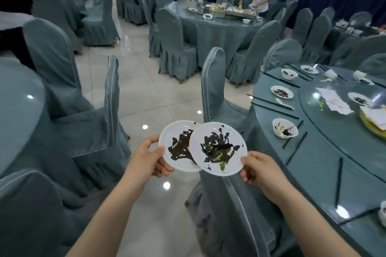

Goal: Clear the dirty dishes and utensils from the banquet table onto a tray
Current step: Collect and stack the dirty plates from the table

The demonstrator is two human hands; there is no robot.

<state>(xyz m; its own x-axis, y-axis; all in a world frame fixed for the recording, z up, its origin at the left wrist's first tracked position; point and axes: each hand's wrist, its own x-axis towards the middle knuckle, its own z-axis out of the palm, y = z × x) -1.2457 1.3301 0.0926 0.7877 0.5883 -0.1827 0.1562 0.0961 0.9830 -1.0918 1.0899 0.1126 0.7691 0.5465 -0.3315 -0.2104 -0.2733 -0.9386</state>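
Two bare hands each pinch a round, smooth white plate by its rim above a glossy tiled floor. From the left hand (146, 157), the left plate (177, 146) tucks under the right plate (218, 149), gripped by the right hand (261, 170). Dark sauce smears both. Beyond the right hand, a round glass-topped table (317, 152) carries a soiled white bowl (285, 127).

Both bare forearms reach forward from the lower edge, converging slightly; the left hand (149, 155) pinches a plate rim, thumb on top and fingers curled beneath; the right hand (260, 168) pinches likewise, its grip at the near rim, knuckles facing up.
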